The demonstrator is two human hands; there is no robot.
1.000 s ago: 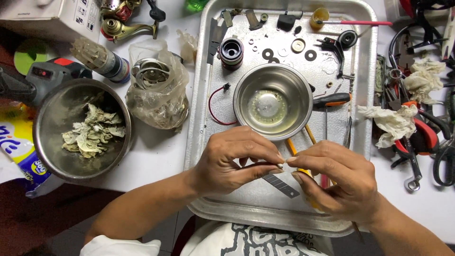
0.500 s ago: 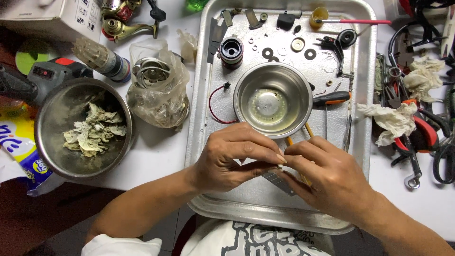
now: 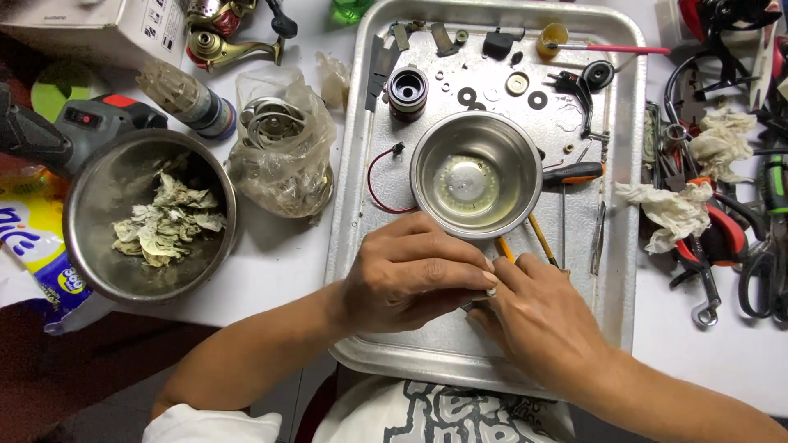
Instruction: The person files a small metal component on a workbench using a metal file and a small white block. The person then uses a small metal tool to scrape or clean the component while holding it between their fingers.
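Hands, two, bare, worked close together over the near end of the metal tray (image 3: 361,246). I log my left hand (image 3: 410,275) curled shut, fingers folded over a small metal part (image 3: 490,292) pinched between both sets of fingertips; my right hand (image 3: 542,320) closes on the same piece from the other side. Only a sliver of the part shows, pale and shiny, so I cannot name it further.

Handling, as I judge it: light, rigid, likely slick with oil, easily dropped; best held by its edges at the fingertips, low over the tray.

Surroundings: steel bowl (image 3: 476,174) with a little clear liquid just beyond the knuckles; orange-handled screwdriver (image 3: 572,173) beside it; washers (image 3: 538,100) and a dark spool (image 3: 408,90) at the far end. On the worktop (image 3: 279,271) to the left, a larger bowl (image 3: 90,246) of crumpled wipes (image 3: 164,223), a plastic bag (image 3: 283,156), a cordless drill (image 3: 74,123). Pliers (image 3: 722,238) and crumpled tissue (image 3: 673,212) lie to the right.
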